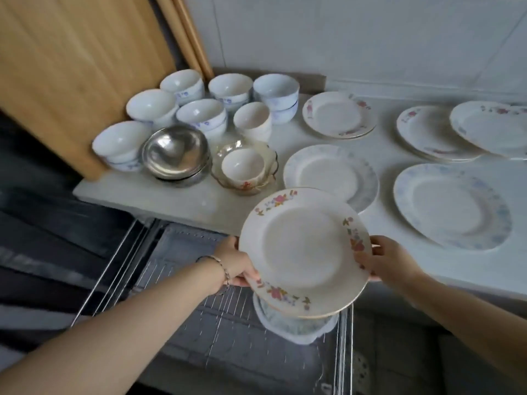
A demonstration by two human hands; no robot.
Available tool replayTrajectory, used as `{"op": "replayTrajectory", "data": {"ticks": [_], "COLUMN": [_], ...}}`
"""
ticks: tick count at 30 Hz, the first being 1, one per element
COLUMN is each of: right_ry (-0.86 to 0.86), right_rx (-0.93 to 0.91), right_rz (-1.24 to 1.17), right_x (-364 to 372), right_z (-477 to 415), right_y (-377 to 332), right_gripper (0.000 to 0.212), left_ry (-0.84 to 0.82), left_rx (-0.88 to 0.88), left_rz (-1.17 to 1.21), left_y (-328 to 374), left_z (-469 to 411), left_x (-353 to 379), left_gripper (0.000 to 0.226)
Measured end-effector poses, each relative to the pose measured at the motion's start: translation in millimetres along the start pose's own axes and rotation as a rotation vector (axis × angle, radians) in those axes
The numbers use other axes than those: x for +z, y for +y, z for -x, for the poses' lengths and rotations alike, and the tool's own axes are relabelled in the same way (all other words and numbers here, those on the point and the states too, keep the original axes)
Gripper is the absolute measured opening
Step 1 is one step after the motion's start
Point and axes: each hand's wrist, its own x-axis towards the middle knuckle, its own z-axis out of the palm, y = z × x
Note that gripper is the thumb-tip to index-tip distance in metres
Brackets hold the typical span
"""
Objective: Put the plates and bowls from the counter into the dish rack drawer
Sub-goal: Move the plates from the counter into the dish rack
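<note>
White counter (382,178): runs across the upper half of the view below a pale tiled wall (342,38). A wooden board (71,67) leans upright at the counter's left end, just behind the bowls.

Dish rack drawer (222,337): a wire grid, pulled out below the counter's front edge. A blue-patterned plate (293,326) sits in its right part, mostly hidden beneath the held plate.

Plates on the counter: two blue-patterned plates (450,206) lie flat near the front edge, and three floral-rimmed groups (338,114) lie flat behind them towards the wall. At least one of these groups is a stack. All are on the right half.

Held floral plate (302,249): tilted, face up, in the air above the right part of the drawer and just in front of the counter edge. It touches neither.

Bowls: white bowls (199,112), several stacked, cluster on the counter's left half. Nested steel bowls (175,151) stand in front of them. Beside these, a scalloped glass dish (268,155) holds a small white bowl (242,163).

Left hand (238,263): grips the held plate's left rim, fingers curled beneath it.

Right hand (382,260): grips the right rim, thumb on top, fingers underneath.

Bracelet (219,266): a thin band on the left wrist.
</note>
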Motion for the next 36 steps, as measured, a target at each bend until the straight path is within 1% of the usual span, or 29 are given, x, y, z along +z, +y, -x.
{"op": "replayTrajectory", "data": {"ticks": [2,5,9,13,16,20,23,27,29,32,34,36], "right_ry": [-0.045,-0.104,-0.138,-0.088,-0.015,0.073,0.135,0.247,0.282,0.312,0.327,0.323], "right_rx": [0.035,0.104,0.239,0.35,0.421,0.438,0.465,0.517,0.537,0.512,0.495,0.496], "right_rz": [0.013,0.011,-0.002,0.032,0.034,0.118,0.125,0.127,0.1,0.061,0.041,0.065], "right_x": [27.2,60.6,101.5,134.5,154.3,170.4,179.2,187.2,190.9,196.5,198.1,198.8], "right_z": [16.6,29.8,21.2,-8.9,-41.2,-82.9,-103.6,-112.6,-111.6,-107.4,-103.9,-100.7], "right_y": [14.9,46.0,100.1,147.1,172.9,195.0,207.5,212.5,210.8,209.3,208.2,207.0], "right_gripper": [0.03,0.03,0.033,0.028,0.03,0.035,0.039,0.032,0.03,0.032,0.039,0.051], "left_ry": [-0.021,-0.065,-0.092,-0.03,0.067,0.149,0.197,0.247,0.268,0.299,0.299,0.274], "left_rx": [-0.032,-0.105,-0.215,-0.268,-0.262,-0.239,-0.203,-0.182,-0.153,-0.102,-0.079,-0.068], "left_rz": [-0.063,-0.089,-0.142,-0.229,-0.311,-0.356,-0.397,-0.437,-0.467,-0.514,-0.492,-0.45], "left_y": [-29.3,-71.6,-118.4,-151.0,-163.8,-172.4,-175.4,-176.2,-176.3,-176.8,-178.3,-179.0], "left_z": [1.6,-4.8,-28.9,-71.8,-112.8,-164.4,-193.7,-215.6,-220.7,-222.7,-220.2,-214.8], "left_x": [-16.4,-30.4,-28.4,-6.3,14.4,36.5,51.8,69.8,74.9,77.6,80.4,84.6], "left_gripper": [0.058,0.059,0.06,0.062,0.059,0.044,0.043,0.035,0.036,0.04,0.045,0.052]}}
